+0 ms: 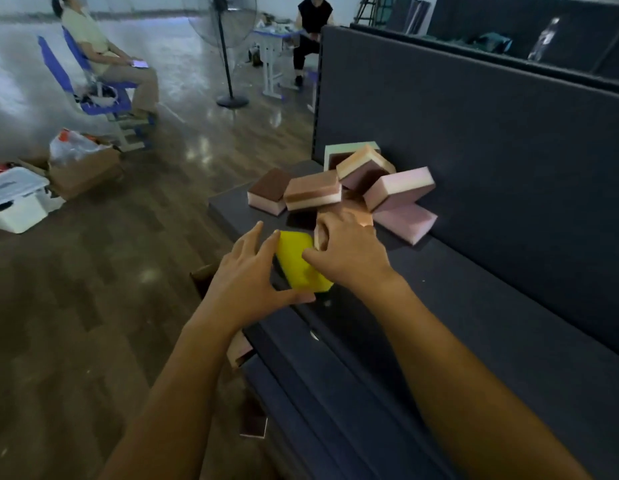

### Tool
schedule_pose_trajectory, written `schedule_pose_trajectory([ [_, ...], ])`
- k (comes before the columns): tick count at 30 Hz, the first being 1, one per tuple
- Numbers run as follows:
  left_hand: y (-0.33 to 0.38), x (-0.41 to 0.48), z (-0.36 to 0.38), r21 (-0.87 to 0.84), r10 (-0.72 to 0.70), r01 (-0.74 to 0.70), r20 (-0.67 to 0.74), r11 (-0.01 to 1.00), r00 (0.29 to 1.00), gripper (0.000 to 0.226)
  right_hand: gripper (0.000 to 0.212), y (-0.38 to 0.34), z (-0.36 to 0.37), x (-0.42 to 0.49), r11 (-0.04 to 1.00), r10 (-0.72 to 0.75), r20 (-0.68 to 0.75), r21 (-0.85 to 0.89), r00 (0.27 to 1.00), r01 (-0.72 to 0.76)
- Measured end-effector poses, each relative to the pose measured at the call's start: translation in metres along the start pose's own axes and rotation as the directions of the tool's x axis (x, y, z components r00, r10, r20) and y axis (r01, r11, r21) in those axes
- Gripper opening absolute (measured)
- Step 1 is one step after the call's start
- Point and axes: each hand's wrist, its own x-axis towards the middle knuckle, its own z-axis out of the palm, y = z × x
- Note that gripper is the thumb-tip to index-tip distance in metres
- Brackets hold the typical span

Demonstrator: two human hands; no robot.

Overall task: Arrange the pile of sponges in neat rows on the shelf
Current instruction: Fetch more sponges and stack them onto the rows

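Two bare hands meet over a yellow sponge point(294, 265) near the front edge of the dark shelf point(474, 323). The left hand point(247, 275) holds it in a wide grip: the thumb lies along the sponge's near edge, the index finger touches its far left corner, and the other fingers are spread and lifted. The right hand point(353, 252) comes in palm down with its thumb on the yellow sponge's top. Its fingers seem to curl over the left edge of a peach sponge point(361, 218) just behind, though the hand hides most of that contact. Both forearms reach forward from the bottom of the view, the wrists nearly straight.

Just beyond the hands, the pile of sponges point(398, 188) lies jumbled against the shelf's dark back panel point(508, 150), pink and tan blocks tilted on one another. A brown-topped sponge point(270, 192) sits flat at the pile's left edge. Left of the shelf is a wooden floor point(93, 271), with a standing fan point(225, 46) well beyond.
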Motion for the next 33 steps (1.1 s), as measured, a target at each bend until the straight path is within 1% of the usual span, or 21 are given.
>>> schedule_pose_trajectory([
  [3,-0.003,0.013,0.002,-0.013,0.039,-0.039,0.049,0.999,0.998,0.125,0.039,0.009,-0.003,-0.011,0.997,0.062,0.025,-0.039,0.998,-0.061],
  [5,-0.001,0.018,0.004,-0.035,0.076,-0.074,0.065,0.997,0.995,0.125,0.039,0.014,-0.002,-0.019,0.992,0.108,0.026,-0.066,0.994,-0.106],
  [9,0.003,0.024,0.004,-0.028,0.141,-0.139,0.09,0.99,0.986,0.131,0.056,0.021,0.0,-0.03,0.97,0.225,-0.013,-0.09,0.974,-0.226],
  [11,0.004,0.028,0.004,-0.038,0.163,-0.159,0.123,0.987,0.979,0.13,0.062,0.023,0.001,-0.035,0.965,0.248,-0.008,-0.086,0.969,-0.247],
  [13,0.01,0.029,0.005,-0.045,0.203,-0.198,0.146,0.979,0.968,0.126,0.06,0.026,0.0,-0.041,0.968,0.241,-0.013,-0.075,0.971,-0.241],
  [15,0.021,0.027,0.008,-0.033,0.239,-0.237,0.147,0.971,0.96,0.116,0.059,0.029,-0.004,-0.05,0.966,0.247,-0.04,-0.062,0.968,-0.249],
  [17,0.031,0.024,0.011,-0.025,0.264,-0.262,0.101,0.965,0.959,0.1,0.058,0.035,-0.01,-0.064,0.965,0.255,-0.096,-0.043,0.962,-0.26],
  [19,0.042,0.021,0.014,-0.031,0.286,-0.285,0.059,0.958,0.956,0.092,0.058,0.042,-0.017,-0.083,0.959,0.274,-0.174,-0.028,0.946,-0.283],
  [22,0.069,0.013,0.017,0.011,0.342,-0.343,0.028,0.939,0.939,0.09,0.061,0.056,-0.032,-0.119,0.935,0.342,-0.273,0.004,0.899,-0.355],
  [24,0.095,0.004,0.021,0.013,0.417,-0.417,0.019,0.909,0.909,0.09,0.062,0.068,-0.044,-0.147,0.914,0.392,-0.333,0.035,0.858,-0.404],
  [29,0.169,-0.032,0.037,-0.041,0.607,-0.606,0.062,0.795,0.792,0.091,0.064,0.098,-0.073,-0.227,0.844,0.496,-0.466,0.061,0.733,-0.532],
  [33,0.238,-0.071,0.055,-0.102,0.733,-0.726,0.094,0.681,0.674,0.092,0.062,0.122,-0.093,-0.305,0.762,0.583,-0.535,0.098,0.612,-0.64],
])
